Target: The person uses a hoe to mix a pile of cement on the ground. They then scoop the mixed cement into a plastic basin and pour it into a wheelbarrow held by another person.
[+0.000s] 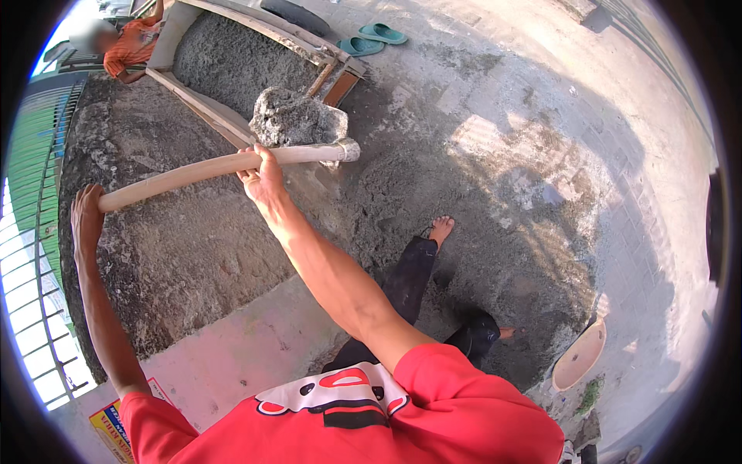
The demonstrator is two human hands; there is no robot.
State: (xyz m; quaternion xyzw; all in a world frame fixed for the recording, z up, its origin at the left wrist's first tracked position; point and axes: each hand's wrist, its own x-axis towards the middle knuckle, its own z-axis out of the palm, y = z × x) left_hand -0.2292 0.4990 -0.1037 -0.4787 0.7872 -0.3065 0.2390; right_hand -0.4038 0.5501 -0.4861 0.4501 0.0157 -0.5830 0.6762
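Observation:
A hoe with a curved wooden handle [191, 174] is held up across the view, its metal head [349, 149] at the right end. A lump of wet grey mortar [290, 116] rests on the hoe's blade, beside the near corner of a wooden box [235, 130] that holds more mortar [232, 58]. My left hand [88, 211] is closed round the butt of the handle at the far left. Nearer the head, my right hand [264, 174] grips the handle from below, its thumb on the near side.
A person in an orange shirt [136, 43] is beyond the box at upper left. Green sandals [382, 33] lie past it. Wet mortar [394, 197] spreads over the ground round my feet. A rough wall [174, 243] and metal fence [40, 243] stand left; an oval basin [579, 355] lies lower right.

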